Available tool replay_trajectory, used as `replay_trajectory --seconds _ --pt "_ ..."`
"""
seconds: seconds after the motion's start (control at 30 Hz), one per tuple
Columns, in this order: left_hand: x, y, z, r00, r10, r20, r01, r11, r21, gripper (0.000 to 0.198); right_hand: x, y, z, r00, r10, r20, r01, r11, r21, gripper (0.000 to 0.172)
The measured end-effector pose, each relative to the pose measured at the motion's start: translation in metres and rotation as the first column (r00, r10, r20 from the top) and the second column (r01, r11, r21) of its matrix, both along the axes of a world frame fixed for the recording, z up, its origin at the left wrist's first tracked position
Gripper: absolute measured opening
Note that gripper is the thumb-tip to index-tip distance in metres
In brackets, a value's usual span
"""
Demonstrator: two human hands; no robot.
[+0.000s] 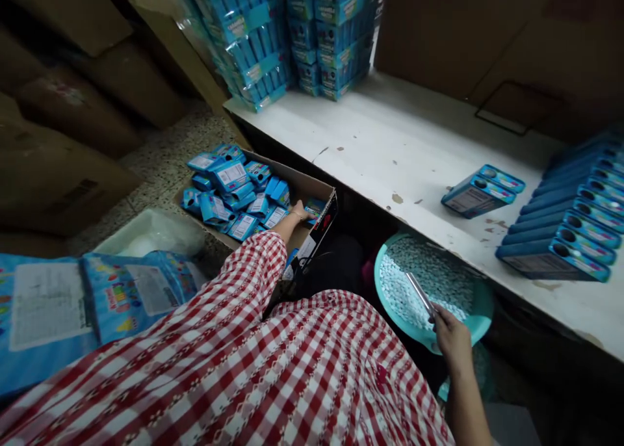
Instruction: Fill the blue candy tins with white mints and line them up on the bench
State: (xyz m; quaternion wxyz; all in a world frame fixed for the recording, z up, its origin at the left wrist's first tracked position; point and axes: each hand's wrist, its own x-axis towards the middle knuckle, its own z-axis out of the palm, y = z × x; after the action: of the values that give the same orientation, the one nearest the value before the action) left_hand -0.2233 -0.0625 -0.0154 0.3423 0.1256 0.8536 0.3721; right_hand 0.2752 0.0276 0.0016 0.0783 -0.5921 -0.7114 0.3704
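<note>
My left hand [298, 210] reaches into a cardboard box [312, 189] on the floor, beside a blue packet at the box's far corner. Several loose blue packets [229, 176] fill the box. Whether that hand grips anything is hidden. My right hand [453, 337] is shut on a slim metal tube [419, 294], whose tip points over a teal basin [480, 316]. The basin is heaped with small white and grey pellets [429, 283]. A red-and-white checked sleeve [219, 329] covers my arm and much of the lower view.
A white bench [390, 134] runs above the basin, holding blue boxes [480, 189] and a neat row of them [570, 218]. Wrapped blue stacks [292, 43] stand behind. Large blue printed bags [88, 296], a white tub [151, 231] and brown cartons [58, 166] lie left.
</note>
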Motion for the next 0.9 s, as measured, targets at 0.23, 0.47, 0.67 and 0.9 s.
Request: replay_trajectory --seconds 0.23,0.47,0.67,0.9 --pt "0.003 -0.015 0.023 0.999 0.041 -0.016 -0.038 0.983 0.179 0.043 0.010 -0.006 -0.002 0.999 0.018 0.046 -0.018 1.000 -0.006 0.056" --pt "0.048 -0.025 0.111 0.997 0.003 0.071 -0.056 0.648 0.760 0.059 0.013 0.009 -0.011 0.929 0.163 0.333 -0.194 0.979 0.061 0.049" --pt "0.141 0.005 0.144 0.789 -0.152 0.596 -0.297 0.754 0.586 0.078 0.016 0.013 0.018 0.832 0.209 0.513 -0.274 0.960 0.053 0.047" --pt "0.209 0.012 0.105 0.584 -0.120 0.803 -0.239 0.920 0.311 0.039 0.022 0.011 0.040 0.674 0.274 0.687 -0.375 0.927 -0.001 0.044"
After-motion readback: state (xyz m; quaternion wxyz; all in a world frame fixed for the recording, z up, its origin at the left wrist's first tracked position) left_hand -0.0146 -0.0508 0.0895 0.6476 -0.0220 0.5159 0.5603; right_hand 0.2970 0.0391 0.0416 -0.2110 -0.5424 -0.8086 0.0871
